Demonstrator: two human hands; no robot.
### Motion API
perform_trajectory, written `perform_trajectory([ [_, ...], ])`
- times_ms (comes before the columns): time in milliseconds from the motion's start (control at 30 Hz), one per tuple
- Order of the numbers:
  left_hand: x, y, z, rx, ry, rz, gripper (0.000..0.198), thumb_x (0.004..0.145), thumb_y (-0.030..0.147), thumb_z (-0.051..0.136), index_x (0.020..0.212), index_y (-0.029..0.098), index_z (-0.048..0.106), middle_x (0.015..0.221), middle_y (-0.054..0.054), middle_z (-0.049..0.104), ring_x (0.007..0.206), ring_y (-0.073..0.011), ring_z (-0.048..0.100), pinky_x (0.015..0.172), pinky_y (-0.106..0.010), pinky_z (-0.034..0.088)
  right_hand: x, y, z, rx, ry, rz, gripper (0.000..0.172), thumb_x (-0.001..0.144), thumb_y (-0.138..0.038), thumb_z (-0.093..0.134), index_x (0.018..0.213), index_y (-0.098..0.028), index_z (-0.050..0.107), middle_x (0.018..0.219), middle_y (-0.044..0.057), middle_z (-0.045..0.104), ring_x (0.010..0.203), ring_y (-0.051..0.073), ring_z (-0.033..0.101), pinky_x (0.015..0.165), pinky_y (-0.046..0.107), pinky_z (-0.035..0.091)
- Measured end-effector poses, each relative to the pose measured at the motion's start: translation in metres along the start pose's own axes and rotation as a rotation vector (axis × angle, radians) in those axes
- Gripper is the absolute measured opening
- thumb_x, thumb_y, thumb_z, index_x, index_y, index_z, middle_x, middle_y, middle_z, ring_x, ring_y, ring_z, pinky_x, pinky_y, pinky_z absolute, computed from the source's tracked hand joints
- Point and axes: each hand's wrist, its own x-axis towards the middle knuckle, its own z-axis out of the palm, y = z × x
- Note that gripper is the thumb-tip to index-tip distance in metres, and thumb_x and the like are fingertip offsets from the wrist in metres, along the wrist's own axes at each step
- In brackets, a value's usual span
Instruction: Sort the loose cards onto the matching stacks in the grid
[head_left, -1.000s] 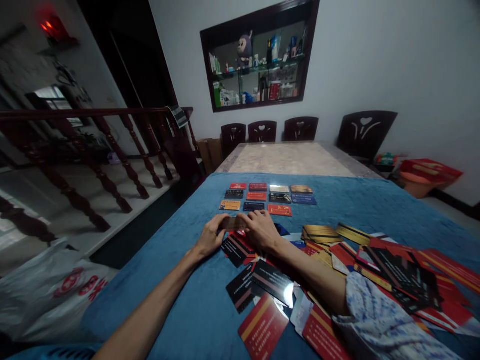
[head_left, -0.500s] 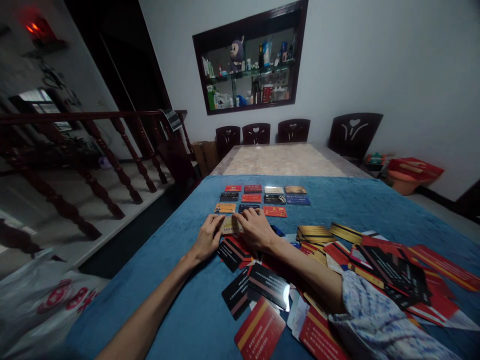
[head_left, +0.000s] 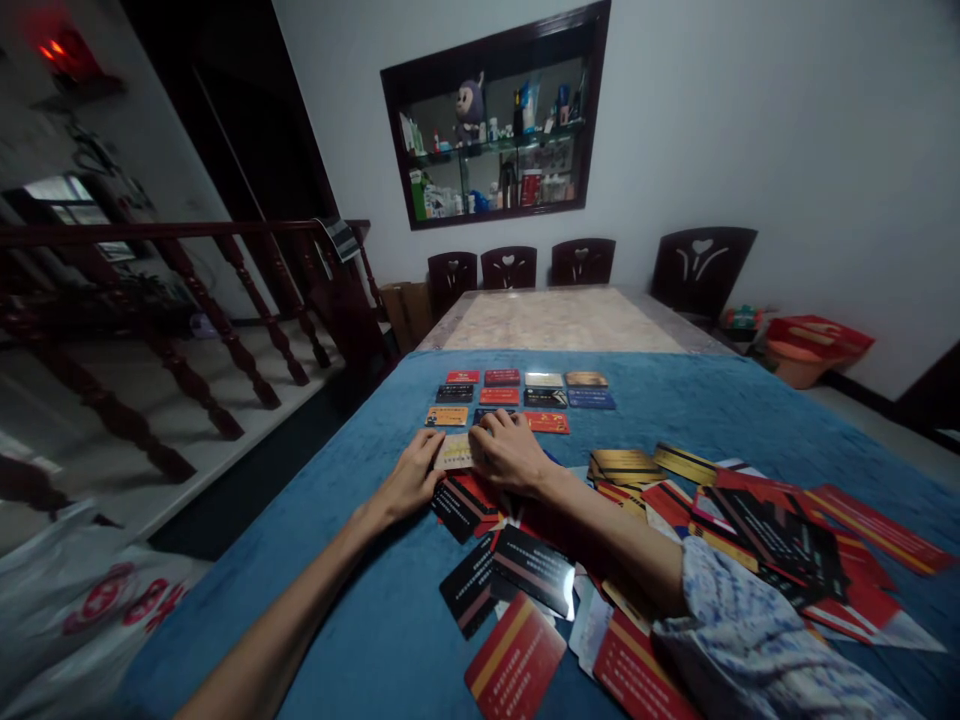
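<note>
A pale cream card (head_left: 453,453) with yellow print lies near the middle of the blue cloth, just below the rows of cards. My left hand (head_left: 409,475) grips its left edge between thumb and fingers. Curled over its right end is my right hand (head_left: 511,452), which hides that part of the card. Beyond my hands, cards are laid in rows: an orange card (head_left: 446,416), a red card (head_left: 547,423), a dark card partly behind my right fingers, and several more. Under and beside my right forearm spread loose cards, among them black cards (head_left: 534,570) and a red card with a gold stripe (head_left: 516,658).
A heap of red, black and gold cards (head_left: 780,530) covers the right side of the blue cloth (head_left: 352,590). Past the cloth shows the marbled tabletop (head_left: 551,318), with dark chairs (head_left: 508,268) behind. A wooden railing (head_left: 172,232) and a white plastic bag (head_left: 82,610) are at left.
My right hand has shifted slightly to the right, uncovering a little more of the cream card. My left hand stays at its left edge. The view has moved slightly.
</note>
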Motion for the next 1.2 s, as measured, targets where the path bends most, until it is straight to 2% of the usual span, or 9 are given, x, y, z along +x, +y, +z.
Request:
perform_trajectory([
  [233,0.015,0.006,-0.009,0.178,-0.087,0.015,0.048,0.079,0.014,0.058,0.127,0.019,0.054,0.125,-0.014,0.056,0.113,-0.0292,0.052,0.096,-0.050,0.046,0.004,0.007,-0.016,-0.011,-0.072,-0.002,0.034,0.083,-0.037,0.060,0.110,-0.016,0.064,0.115,0.015,0.059,0.109,0.030,0.044,0.083,0.041,0.036],
  [367,0.032,0.018,-0.015,0.258,-0.154,0.035,0.049,0.078,0.013,0.058,0.126,0.019,0.054,0.127,-0.015,0.057,0.115,-0.0319,0.049,0.093,-0.051,0.043,0.004,0.021,-0.024,-0.024,-0.109,-0.001,0.035,0.083,-0.037,0.061,0.111,-0.016,0.064,0.117,0.015,0.058,0.109,0.029,0.045,0.083,0.041,0.037],
  [467,0.048,0.025,-0.014,0.274,-0.159,0.058,0.050,0.076,0.012,0.060,0.126,0.020,0.054,0.127,-0.015,0.057,0.117,-0.0324,0.048,0.094,-0.050,0.041,0.003,0.036,-0.029,-0.023,-0.122,-0.006,0.037,0.083,-0.040,0.064,0.111,-0.016,0.064,0.118,0.015,0.058,0.110,0.029,0.045,0.084,0.041,0.037],
  [867,0.116,0.042,0.010,0.321,-0.189,0.142,0.036,0.076,0.011,0.062,0.111,0.019,0.058,0.119,-0.013,0.060,0.113,-0.0315,0.047,0.093,-0.049,0.037,0.001,0.100,-0.033,-0.091,-0.138,0.037,0.035,0.084,-0.045,0.066,0.106,-0.017,0.066,0.117,0.014,0.059,0.107,0.030,0.047,0.082,0.039,0.036],
  [1033,0.138,0.046,0.019,0.356,-0.224,0.151,0.035,0.078,0.013,0.060,0.113,0.017,0.057,0.120,-0.014,0.060,0.115,-0.0326,0.046,0.094,-0.053,0.037,0.005,0.120,-0.032,-0.105,-0.157,0.059,0.040,0.083,-0.043,0.067,0.113,-0.017,0.064,0.120,0.015,0.059,0.109,0.030,0.047,0.080,0.037,0.037],
  [1200,0.159,0.048,0.027,0.332,-0.233,0.143,0.033,0.077,0.011,0.061,0.110,0.017,0.059,0.123,-0.015,0.059,0.116,-0.0339,0.045,0.094,-0.057,0.038,0.009,0.137,-0.032,-0.108,-0.173,0.095,0.030,0.085,-0.037,0.065,0.108,-0.018,0.066,0.120,0.014,0.059,0.107,0.028,0.048,0.076,0.034,0.037],
])
